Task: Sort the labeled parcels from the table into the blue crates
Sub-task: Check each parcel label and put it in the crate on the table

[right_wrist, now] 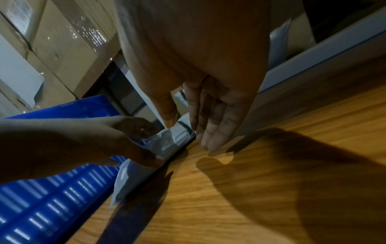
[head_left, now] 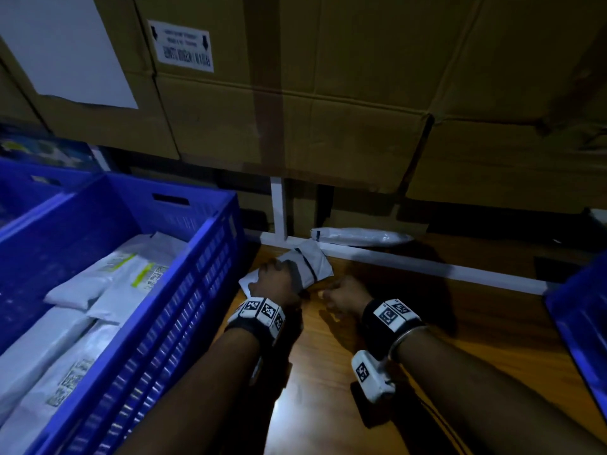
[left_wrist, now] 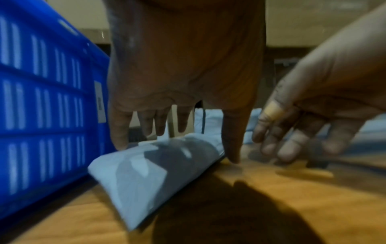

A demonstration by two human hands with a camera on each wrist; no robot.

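Observation:
A grey parcel (head_left: 310, 266) lies on the wooden table (head_left: 354, 382) beside the big blue crate (head_left: 170, 284). My left hand (head_left: 274, 279) spans it from above and grips it, thumb on the near edge and fingers curled over the far side; in the left wrist view the parcel (left_wrist: 150, 173) looks tilted under that hand (left_wrist: 196, 145). To the right, my right hand (head_left: 341, 295) hovers at the parcel's end (right_wrist: 167, 140) with straight fingers (right_wrist: 211, 132), holding nothing. Several labeled parcels (head_left: 108, 290) lie inside the crate.
A second grey parcel (head_left: 361, 237) rests behind a white shelf rail (head_left: 427, 264) at the table's back. Stacked cardboard boxes (head_left: 295, 93) overhang the far side. Another blue crate (head_left: 581, 323) stands at the right edge. The lighting is dim.

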